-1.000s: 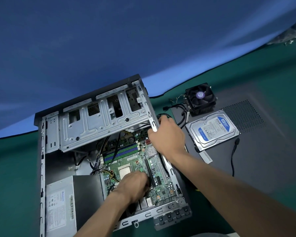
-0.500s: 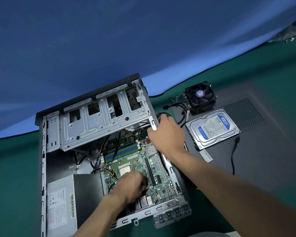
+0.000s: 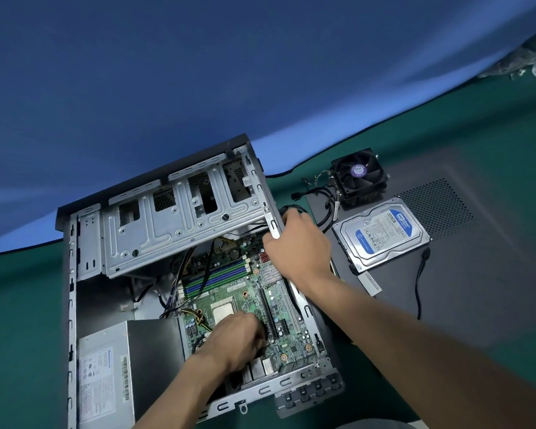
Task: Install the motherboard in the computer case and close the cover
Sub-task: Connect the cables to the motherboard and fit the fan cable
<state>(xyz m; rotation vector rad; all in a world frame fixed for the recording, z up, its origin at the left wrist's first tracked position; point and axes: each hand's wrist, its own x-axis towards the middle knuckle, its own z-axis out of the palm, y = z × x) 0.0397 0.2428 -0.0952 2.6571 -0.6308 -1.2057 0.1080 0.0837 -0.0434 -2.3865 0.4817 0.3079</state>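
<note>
The open computer case (image 3: 70,274) lies on its side on the green mat. Inside it sits the green motherboard (image 3: 229,289), with blue memory slots and a bare processor socket. My left hand (image 3: 239,342) rests on the board's near part with its fingers curled down onto it, and its fingertips are hidden. My right hand (image 3: 297,243) grips the case's right side rail beside the board. The dark side cover (image 3: 477,289), with a perforated vent, lies flat on the mat to the right of the case.
A hard drive (image 3: 384,233) and a cooler fan (image 3: 359,178) sit on the cover, with black cables (image 3: 420,283) around them. The power supply (image 3: 106,376) fills the case's near left corner. A metal drive cage (image 3: 180,218) spans its far end.
Both hands stay where they were. The left hand has only shifted slightly on the board, and the view has moved a little.
</note>
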